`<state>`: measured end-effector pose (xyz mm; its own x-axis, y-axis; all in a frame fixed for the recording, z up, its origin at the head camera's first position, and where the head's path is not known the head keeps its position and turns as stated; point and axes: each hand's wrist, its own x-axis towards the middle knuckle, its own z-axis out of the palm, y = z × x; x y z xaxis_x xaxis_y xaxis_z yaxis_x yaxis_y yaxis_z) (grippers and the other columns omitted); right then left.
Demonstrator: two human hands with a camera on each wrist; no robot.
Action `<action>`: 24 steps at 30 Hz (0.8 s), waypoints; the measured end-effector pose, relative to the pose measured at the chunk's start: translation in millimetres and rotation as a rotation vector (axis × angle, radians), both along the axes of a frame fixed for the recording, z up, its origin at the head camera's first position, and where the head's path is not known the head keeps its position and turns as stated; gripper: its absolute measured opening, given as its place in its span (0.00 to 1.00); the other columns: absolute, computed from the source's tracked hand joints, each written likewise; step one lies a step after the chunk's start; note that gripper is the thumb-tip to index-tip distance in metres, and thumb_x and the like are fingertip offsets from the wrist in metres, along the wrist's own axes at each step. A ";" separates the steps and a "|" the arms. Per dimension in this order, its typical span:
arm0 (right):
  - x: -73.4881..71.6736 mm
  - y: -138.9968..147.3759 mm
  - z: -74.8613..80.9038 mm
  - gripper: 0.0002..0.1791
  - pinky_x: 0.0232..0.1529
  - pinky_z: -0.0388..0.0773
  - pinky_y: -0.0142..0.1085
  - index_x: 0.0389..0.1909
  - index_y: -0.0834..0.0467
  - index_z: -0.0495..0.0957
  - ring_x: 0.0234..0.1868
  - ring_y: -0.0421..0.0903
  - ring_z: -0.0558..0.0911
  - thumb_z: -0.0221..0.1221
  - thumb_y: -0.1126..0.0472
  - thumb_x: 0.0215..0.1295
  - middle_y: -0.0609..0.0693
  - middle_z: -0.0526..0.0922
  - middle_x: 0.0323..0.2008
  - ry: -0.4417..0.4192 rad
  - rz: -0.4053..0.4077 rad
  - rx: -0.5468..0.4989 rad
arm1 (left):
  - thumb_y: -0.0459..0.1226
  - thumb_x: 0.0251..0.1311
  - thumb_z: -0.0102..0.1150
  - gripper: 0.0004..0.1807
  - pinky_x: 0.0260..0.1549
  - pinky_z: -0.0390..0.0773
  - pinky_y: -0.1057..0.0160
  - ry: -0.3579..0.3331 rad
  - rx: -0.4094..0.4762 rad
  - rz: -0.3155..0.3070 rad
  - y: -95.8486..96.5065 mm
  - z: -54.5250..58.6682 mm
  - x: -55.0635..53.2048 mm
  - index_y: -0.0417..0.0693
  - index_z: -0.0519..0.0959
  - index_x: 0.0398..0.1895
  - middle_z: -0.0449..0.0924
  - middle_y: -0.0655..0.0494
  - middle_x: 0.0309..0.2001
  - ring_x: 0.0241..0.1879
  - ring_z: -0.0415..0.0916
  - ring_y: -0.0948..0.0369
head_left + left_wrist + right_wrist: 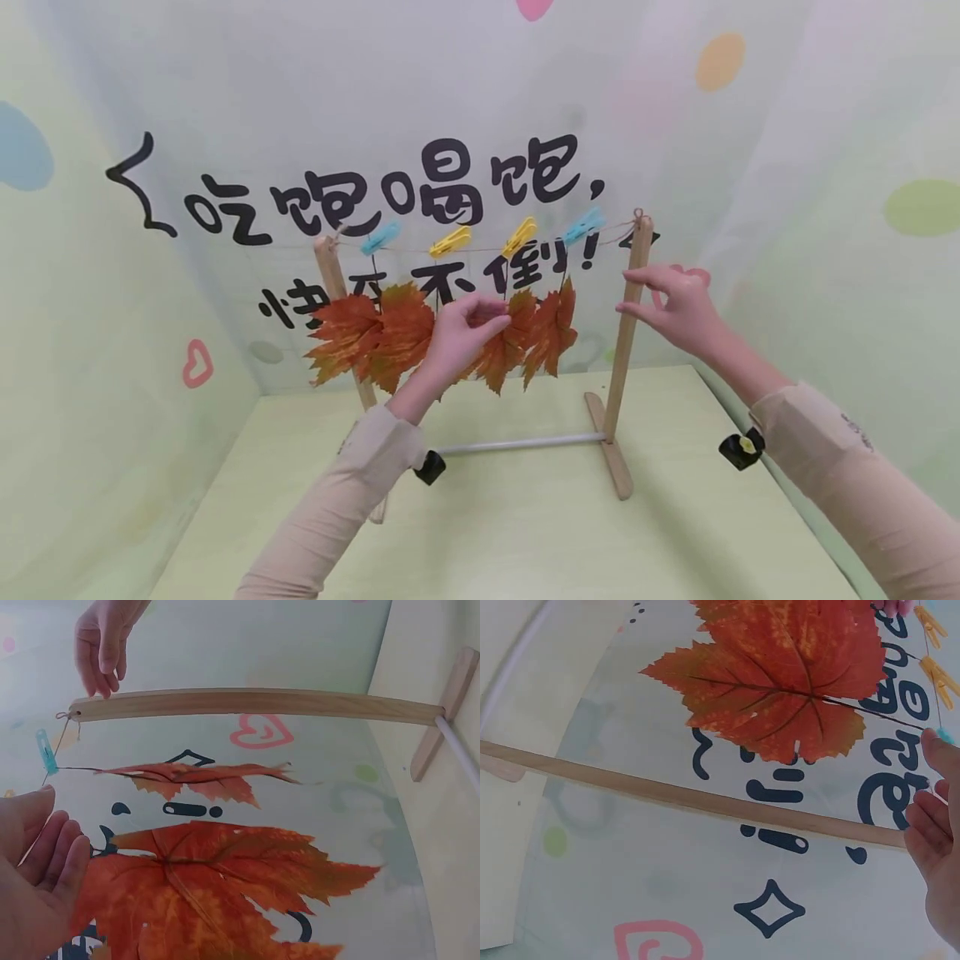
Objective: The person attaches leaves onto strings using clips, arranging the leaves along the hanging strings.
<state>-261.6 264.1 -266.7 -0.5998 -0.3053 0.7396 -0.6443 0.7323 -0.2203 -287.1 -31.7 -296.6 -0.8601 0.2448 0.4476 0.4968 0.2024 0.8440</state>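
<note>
A wooden stand has a right post (624, 367) and a left post (330, 268), with a thin twine (483, 249) strung between their tops. Two yellow clothespins (520, 237) sit between two blue clothespins (583, 226) along the twine. Below them hang several orange-red maple leaves (551, 333) by their stems. My left hand (457, 337) is in front of the middle leaves, fingers loosely bent and nothing in them. My right hand (678, 308) is at the upper right post, thumb and index finger spread apart, fingertips right at the wood.
A white rod (525, 442) joins the posts low down, and a wooden foot (617, 471) stands under the right post on the pale table (525, 533). Behind is a light curtain (300, 83) with black characters and coloured shapes.
</note>
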 end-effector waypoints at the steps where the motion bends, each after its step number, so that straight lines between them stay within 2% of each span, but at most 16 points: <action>1: 0.6 2.0 -4.4 0.24 0.46 0.68 0.41 0.43 0.68 0.78 0.36 0.53 0.79 0.70 0.69 0.39 0.61 0.82 0.39 -0.013 0.009 -0.003 | 0.35 0.52 0.63 0.12 0.40 0.78 0.65 -0.014 -0.006 0.003 -4.8 -2.6 1.4 0.42 0.80 0.40 0.81 0.50 0.38 0.38 0.78 0.60; 2: 1.2 4.5 -9.4 0.24 0.48 0.72 0.41 0.43 0.69 0.78 0.37 0.54 0.79 0.70 0.70 0.40 0.62 0.82 0.39 -0.028 0.019 -0.010 | 0.36 0.52 0.63 0.12 0.40 0.78 0.65 -0.028 -0.015 0.008 -9.8 -5.5 2.6 0.42 0.80 0.41 0.81 0.50 0.39 0.38 0.78 0.60; 4: 3.0 8.9 -20.6 0.24 0.42 0.76 0.45 0.43 0.69 0.77 0.42 0.55 0.79 0.69 0.70 0.40 0.62 0.81 0.41 -0.074 0.020 -0.021 | 0.36 0.52 0.63 0.13 0.40 0.78 0.64 -0.048 -0.036 0.024 -20.6 -12.6 4.6 0.43 0.80 0.41 0.81 0.50 0.39 0.38 0.78 0.59; 7: 6.2 16.0 -39.1 0.24 0.40 0.77 0.47 0.43 0.69 0.77 0.43 0.57 0.80 0.69 0.71 0.41 0.63 0.81 0.40 -0.119 0.004 -0.032 | 0.37 0.52 0.63 0.13 0.38 0.78 0.66 -0.056 -0.079 0.055 -38.5 -25.1 7.9 0.44 0.80 0.41 0.81 0.52 0.39 0.37 0.78 0.60; 9: 8.7 20.6 -51.9 0.24 0.39 0.77 0.48 0.44 0.69 0.77 0.42 0.57 0.80 0.69 0.70 0.41 0.63 0.81 0.40 -0.137 -0.018 -0.039 | 0.37 0.52 0.63 0.12 0.37 0.78 0.67 -0.034 -0.102 0.080 -51.4 -34.8 11.1 0.44 0.80 0.40 0.81 0.52 0.38 0.37 0.77 0.60; 10: 10.2 22.7 -57.8 0.24 0.39 0.77 0.49 0.43 0.69 0.77 0.42 0.57 0.80 0.69 0.70 0.41 0.63 0.81 0.39 -0.140 -0.028 -0.042 | 0.36 0.52 0.63 0.12 0.37 0.78 0.66 -0.035 -0.111 0.096 -56.8 -36.3 16.2 0.43 0.80 0.40 0.81 0.51 0.38 0.37 0.77 0.59; 13: 14.8 28.8 -75.2 0.24 0.38 0.76 0.49 0.44 0.69 0.77 0.41 0.57 0.79 0.69 0.69 0.41 0.63 0.81 0.40 -0.153 -0.052 -0.049 | 0.37 0.52 0.63 0.13 0.37 0.79 0.67 -0.029 -0.130 0.128 -77.1 -52.2 22.8 0.42 0.80 0.41 0.81 0.50 0.38 0.39 0.78 0.59; 16: 19.6 35.0 -90.4 0.24 0.38 0.76 0.50 0.44 0.70 0.76 0.40 0.57 0.79 0.69 0.69 0.41 0.64 0.81 0.39 -0.165 -0.064 -0.055 | 0.38 0.52 0.63 0.14 0.37 0.79 0.67 -0.054 -0.149 0.153 -95.4 -69.0 28.8 0.40 0.80 0.41 0.81 0.48 0.39 0.39 0.78 0.57; 18: 22.5 38.9 -99.8 0.24 0.38 0.76 0.50 0.43 0.71 0.76 0.40 0.57 0.79 0.69 0.69 0.41 0.64 0.81 0.39 -0.173 -0.074 -0.057 | 0.38 0.52 0.63 0.14 0.36 0.79 0.68 -0.056 -0.165 0.164 -107.7 -84.2 28.6 0.41 0.80 0.41 0.81 0.48 0.39 0.39 0.78 0.57; 24: 31.9 49.6 -128.3 0.25 0.37 0.75 0.50 0.43 0.70 0.77 0.39 0.57 0.79 0.70 0.68 0.40 0.63 0.81 0.38 -0.186 -0.128 -0.048 | 0.35 0.52 0.63 0.12 0.38 0.79 0.62 -0.055 -0.215 0.210 -136.0 -116.0 36.1 0.41 0.79 0.41 0.81 0.47 0.39 0.40 0.78 0.54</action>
